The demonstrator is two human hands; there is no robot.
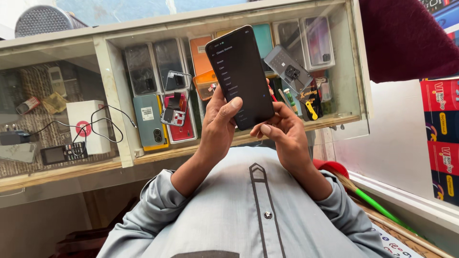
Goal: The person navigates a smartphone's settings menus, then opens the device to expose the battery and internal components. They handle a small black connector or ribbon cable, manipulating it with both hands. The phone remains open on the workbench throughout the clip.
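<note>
Hands hold one smartphone (245, 76) upright-ish above the lap, in front of a glass display counter (114, 138). Left hand (217, 126) wraps the phone's lower left edge, fingers curled behind it, thumb (233, 106) laid across the dark screen near its lower part. Right hand (282, 131) cups the bottom right corner, fingers bent narrow, thumb tip touching the lower edge of the screen. Screen is lit, dark background with a list of pale text lines, too small to read. Phone tilts slightly, top leaning right.

Behind the phone, inside the counter: rows of phone back covers and cases, grey, teal, orange, red, packed side by side. A grey back panel (287, 67) sits just beside the phone's right edge. Left compartment holds a white box (83, 125) with a black cable looped over it, a small keypad phone (63, 153) near it, a charger plug further left. Grey shirt (239, 210) with dark placket fills the bottom. Green-handled broom (377, 205) lies at right, near red and blue boxes (442, 138) stacked against the wall.
</note>
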